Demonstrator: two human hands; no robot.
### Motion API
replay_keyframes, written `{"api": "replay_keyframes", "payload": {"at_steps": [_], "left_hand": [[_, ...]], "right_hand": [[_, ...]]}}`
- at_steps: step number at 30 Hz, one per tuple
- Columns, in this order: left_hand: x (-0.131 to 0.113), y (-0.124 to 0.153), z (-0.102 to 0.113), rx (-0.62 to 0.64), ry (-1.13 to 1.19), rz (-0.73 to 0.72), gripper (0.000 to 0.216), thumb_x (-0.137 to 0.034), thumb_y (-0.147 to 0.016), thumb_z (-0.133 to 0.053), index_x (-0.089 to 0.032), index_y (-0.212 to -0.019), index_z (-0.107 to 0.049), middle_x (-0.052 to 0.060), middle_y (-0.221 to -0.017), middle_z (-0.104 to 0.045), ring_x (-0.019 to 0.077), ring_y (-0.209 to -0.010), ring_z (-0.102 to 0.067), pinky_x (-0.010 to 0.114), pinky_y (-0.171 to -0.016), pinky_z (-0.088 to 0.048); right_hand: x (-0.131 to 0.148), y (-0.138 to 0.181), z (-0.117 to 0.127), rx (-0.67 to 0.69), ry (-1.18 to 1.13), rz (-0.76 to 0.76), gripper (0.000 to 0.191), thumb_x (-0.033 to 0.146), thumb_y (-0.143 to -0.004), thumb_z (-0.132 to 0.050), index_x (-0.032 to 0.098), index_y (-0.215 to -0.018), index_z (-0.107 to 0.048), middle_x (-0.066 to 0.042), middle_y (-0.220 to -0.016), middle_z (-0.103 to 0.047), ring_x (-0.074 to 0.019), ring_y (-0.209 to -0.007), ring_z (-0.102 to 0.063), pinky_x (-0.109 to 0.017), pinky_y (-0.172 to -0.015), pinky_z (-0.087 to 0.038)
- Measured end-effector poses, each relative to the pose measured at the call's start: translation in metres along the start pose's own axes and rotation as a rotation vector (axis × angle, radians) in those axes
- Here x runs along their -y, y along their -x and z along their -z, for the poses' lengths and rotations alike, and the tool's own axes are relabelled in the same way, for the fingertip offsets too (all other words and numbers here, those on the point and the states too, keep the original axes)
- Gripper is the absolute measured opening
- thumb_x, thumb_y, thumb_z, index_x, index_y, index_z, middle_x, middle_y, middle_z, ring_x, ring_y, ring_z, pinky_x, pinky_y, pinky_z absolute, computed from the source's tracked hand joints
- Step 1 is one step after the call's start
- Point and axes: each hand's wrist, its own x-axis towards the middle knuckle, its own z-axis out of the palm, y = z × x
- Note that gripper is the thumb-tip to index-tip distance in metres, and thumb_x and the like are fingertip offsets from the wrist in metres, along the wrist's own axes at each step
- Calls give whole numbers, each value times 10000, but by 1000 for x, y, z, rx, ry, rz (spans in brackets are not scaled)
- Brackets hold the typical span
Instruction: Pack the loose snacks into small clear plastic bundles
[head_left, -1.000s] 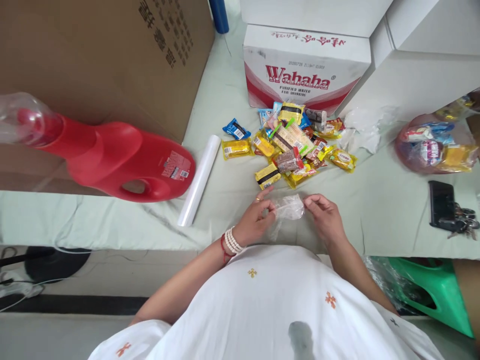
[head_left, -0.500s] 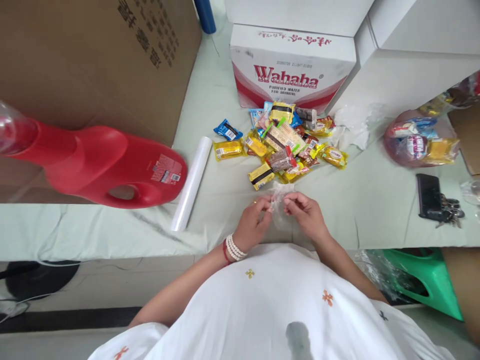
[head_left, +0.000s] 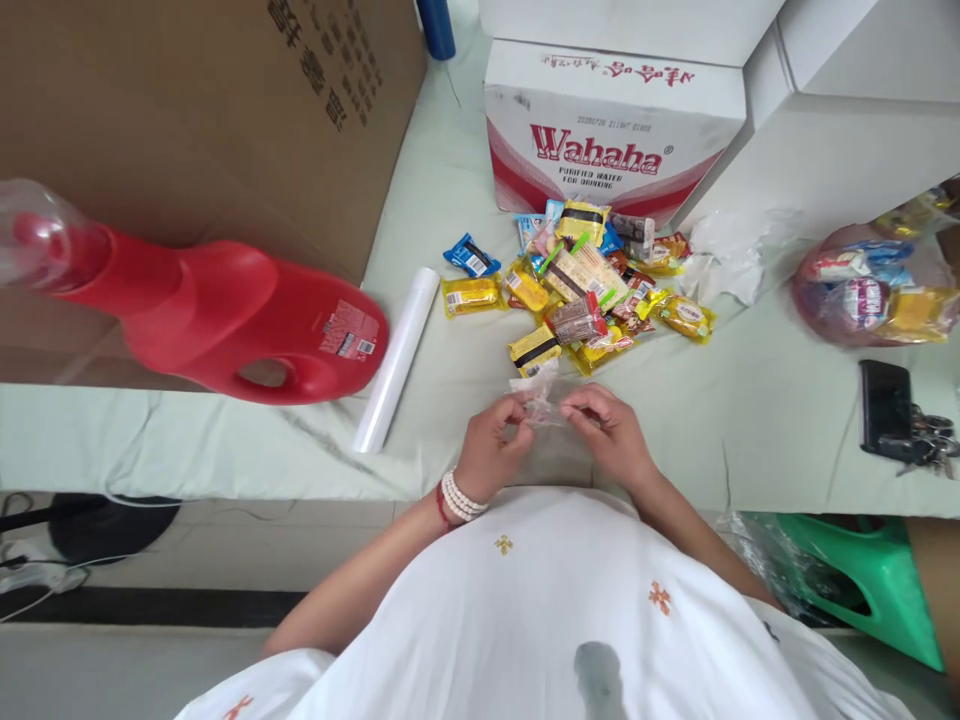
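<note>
A small clear plastic bag (head_left: 538,398) is pinched between my two hands at the near edge of the pale green table (head_left: 465,370). My left hand (head_left: 489,445), with a bead bracelet at the wrist, grips the bag's left side with closed fingers. Closed fingers of my right hand (head_left: 611,432) hold its right side. Just beyond the bag lies a heap of wrapped snacks (head_left: 581,290), mostly yellow, red and blue packets.
A white roll (head_left: 397,358) lies left of the snacks, beside a big red jug (head_left: 225,320) on its side. Cardboard box (head_left: 187,110) at back left, Wahaha carton (head_left: 607,130) behind. Filled snack bag (head_left: 870,290), phone with keys (head_left: 892,415) at right; green stool (head_left: 862,580) below.
My hands came together from holding the bag stretched wide; the bag is now bunched between them. The view shifted slightly.
</note>
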Motion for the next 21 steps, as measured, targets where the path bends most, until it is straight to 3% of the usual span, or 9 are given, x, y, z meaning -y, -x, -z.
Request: {"api": "replay_keyframes", "payload": {"at_steps": [3,6,8,11,13,15,17,19,21], "left_hand": [[10,-5,11,-7,255,128,181,-250,-764,-650,-207,-656,-511,57,-953,-762,211,-951,-690,331,-870,-514],[16,-7,16,37,465,221,228,-255,-727,-676,-202,-618,-483,111,-1122,-772,264,-1092,-697,407,-973,-520],[16,-6,16,60,510,247,232,-240,-699,-671,-203,-600,-464,118,-1110,-776,277,-1072,-709,425,-967,-524],[8,-3,11,87,419,212,226,-232,-695,-652,-203,-596,-451,106,-1106,-772,270,-1028,-712,400,-911,-525],[1,-2,8,128,275,140,214,-208,-686,-628,-206,-591,-436,80,-1012,-768,257,-1000,-699,362,-856,-510],[-5,0,8,203,143,65,218,-174,-662,-599,-212,-575,-403,47,-847,-733,248,-965,-685,335,-809,-490],[-8,0,10,279,94,38,231,-156,-650,-590,-214,-564,-383,38,-803,-714,254,-986,-680,333,-816,-487],[-8,0,17,319,163,84,246,-163,-656,-616,-207,-564,-392,62,-956,-756,272,-1064,-678,356,-882,-504],[-5,-1,24,280,318,155,271,-192,-666,-662,-198,-564,-411,90,-1125,-758,283,-1110,-677,389,-952,-516]], "right_hand": [[-17,1,16,-98,-116,-218,305,514,-895,-676,213,-850,-662,-15,-814,-633,-154,-718,-579,-281,-674,-508],[-26,8,29,-73,-230,-363,364,557,-867,-682,203,-819,-611,-2,-786,-604,-138,-681,-551,-275,-665,-504],[-24,14,31,20,-196,-354,371,572,-883,-661,202,-871,-631,-16,-824,-631,-153,-722,-579,-283,-688,-508],[-12,18,27,151,-10,-200,402,560,-869,-705,219,-1082,-689,-58,-1012,-693,-208,-905,-638,-313,-773,-520],[-2,16,23,139,92,-71,386,531,-863,-734,234,-1108,-714,-69,-1056,-697,-226,-976,-639,-332,-839,-513],[6,11,20,73,126,5,305,516,-904,-694,223,-977,-738,-60,-946,-681,-207,-906,-626,-322,-828,-495],[9,6,21,35,98,-19,354,528,-943,-633,202,-834,-715,-34,-803,-618,-169,-767,-571,-288,-727,-462],[6,3,24,15,32,-129,426,573,-938,-615,186,-769,-674,2,-688,-524,-132,-640,-470,-257,-610,-390],[1,4,26,-7,-26,-243,462,614,-916,-617,179,-766,-652,31,-624,-448,-109,-577,-377,-241,-548,-318]]}}
